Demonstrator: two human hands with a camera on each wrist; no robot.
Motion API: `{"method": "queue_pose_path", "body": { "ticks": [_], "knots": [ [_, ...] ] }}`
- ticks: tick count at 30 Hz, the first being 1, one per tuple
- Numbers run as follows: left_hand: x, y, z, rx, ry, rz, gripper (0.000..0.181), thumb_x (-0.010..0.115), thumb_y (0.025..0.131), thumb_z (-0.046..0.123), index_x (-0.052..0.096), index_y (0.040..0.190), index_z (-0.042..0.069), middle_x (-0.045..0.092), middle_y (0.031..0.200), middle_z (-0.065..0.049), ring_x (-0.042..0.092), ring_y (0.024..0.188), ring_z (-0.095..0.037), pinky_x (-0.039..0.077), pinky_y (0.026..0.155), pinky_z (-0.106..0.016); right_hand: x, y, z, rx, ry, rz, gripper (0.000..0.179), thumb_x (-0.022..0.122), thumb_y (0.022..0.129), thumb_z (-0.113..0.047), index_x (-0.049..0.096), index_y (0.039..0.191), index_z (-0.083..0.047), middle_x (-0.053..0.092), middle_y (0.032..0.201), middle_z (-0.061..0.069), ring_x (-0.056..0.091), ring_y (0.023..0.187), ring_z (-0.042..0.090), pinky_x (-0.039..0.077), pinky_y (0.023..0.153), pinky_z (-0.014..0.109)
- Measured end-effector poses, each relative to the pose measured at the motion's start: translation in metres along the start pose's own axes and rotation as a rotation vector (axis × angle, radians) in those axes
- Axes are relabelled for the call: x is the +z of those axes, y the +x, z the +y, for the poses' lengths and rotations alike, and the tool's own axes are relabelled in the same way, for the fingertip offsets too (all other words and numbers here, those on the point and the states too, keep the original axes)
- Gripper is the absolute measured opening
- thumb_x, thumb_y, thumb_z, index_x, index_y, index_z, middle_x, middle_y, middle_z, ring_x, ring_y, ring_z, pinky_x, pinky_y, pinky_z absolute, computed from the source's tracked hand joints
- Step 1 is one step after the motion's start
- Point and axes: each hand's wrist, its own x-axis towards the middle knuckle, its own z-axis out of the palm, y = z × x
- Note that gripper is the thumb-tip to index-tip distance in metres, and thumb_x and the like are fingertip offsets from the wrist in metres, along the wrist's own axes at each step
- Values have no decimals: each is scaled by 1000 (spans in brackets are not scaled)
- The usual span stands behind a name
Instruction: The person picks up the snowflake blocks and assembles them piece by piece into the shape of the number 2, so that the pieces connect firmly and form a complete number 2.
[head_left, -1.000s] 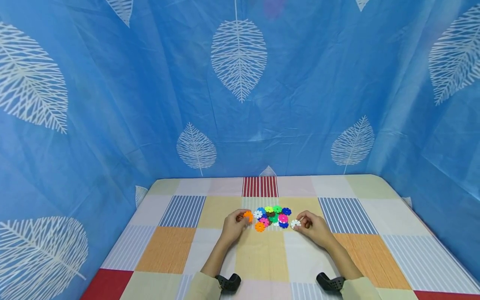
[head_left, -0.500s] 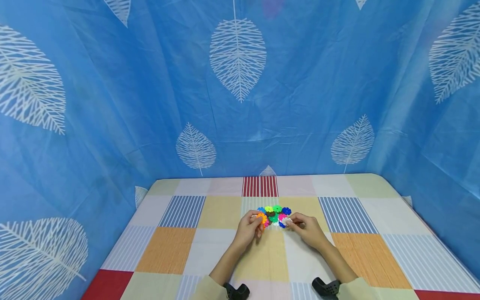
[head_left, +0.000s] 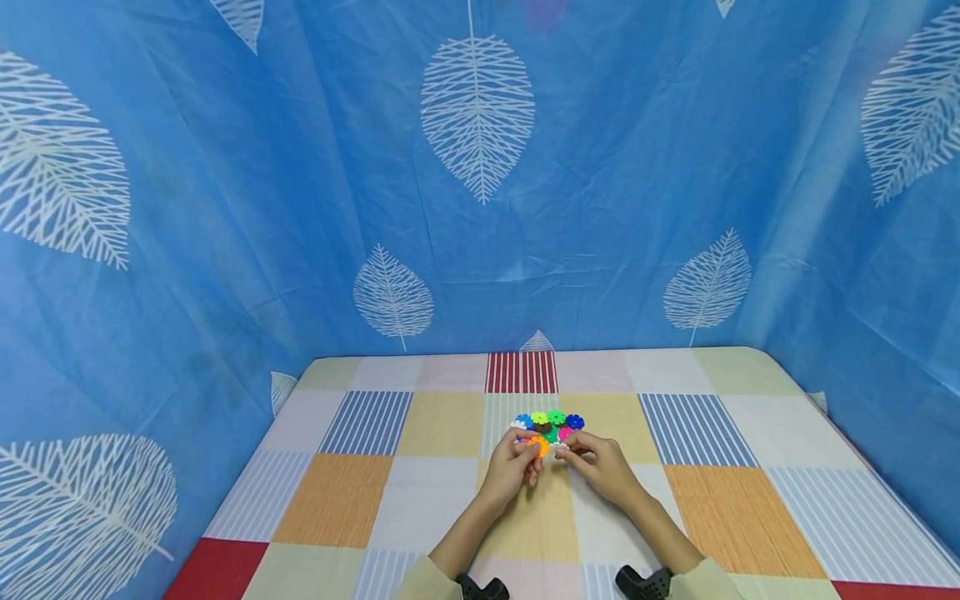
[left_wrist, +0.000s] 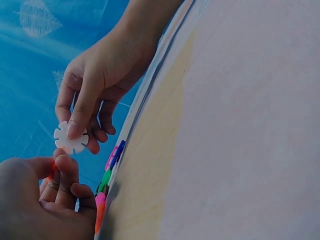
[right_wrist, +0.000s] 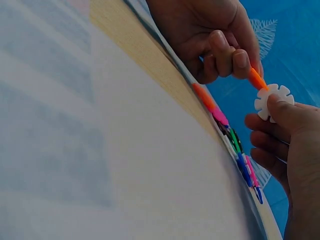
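In the head view my left hand (head_left: 510, 473) pinches an orange flower-shaped notched disc (head_left: 541, 447) between thumb and fingers. My right hand (head_left: 606, 473) grips a white notched disc (left_wrist: 75, 144) by thumb and fingers. In the right wrist view the orange disc (right_wrist: 257, 78) is seen nearly edge-on, its rim meeting the rim of the white disc (right_wrist: 262, 103). Whether their notches interlock I cannot tell. Both hands hold the discs above the tablecloth, on the near side of a pile of similar discs.
The pile holds several discs, among them a yellow-green disc (head_left: 539, 417), a green disc (head_left: 556, 416), a blue disc (head_left: 574, 422) and a pink disc (head_left: 566, 434). My hands partly cover it. A patchwork tablecloth (head_left: 435, 500) lies beneath; a blue leaf-print curtain (head_left: 600, 208) surrounds the table.
Both hands have come together in front of the pile, the left moving right with the orange disc, the right moving left with the white disc. The two discs, apart before, now meet.
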Motion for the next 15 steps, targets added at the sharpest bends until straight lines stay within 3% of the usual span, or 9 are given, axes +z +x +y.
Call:
{"method": "queue_pose_path", "body": {
  "ticks": [8,15],
  "knots": [
    [2,-5,7,-24,27,-8,17,47,93,-4,45,106,-14,50,61,-6,41,44,-7,37,41,-16,-1,1,-1,-121,-70,14,13,72,76,-2,65,80,-13,61,77,-10,57,69,4,50,64,18],
    [1,-7,4,-17,39,-12,19,46,92,-6,44,107,-18,49,62,-8,40,44,-7,36,41,-16,4,0,-3,-189,-134,36,12,73,76,-3,66,81,-12,60,77,-10,52,67,2,45,60,16]
  ]
}}
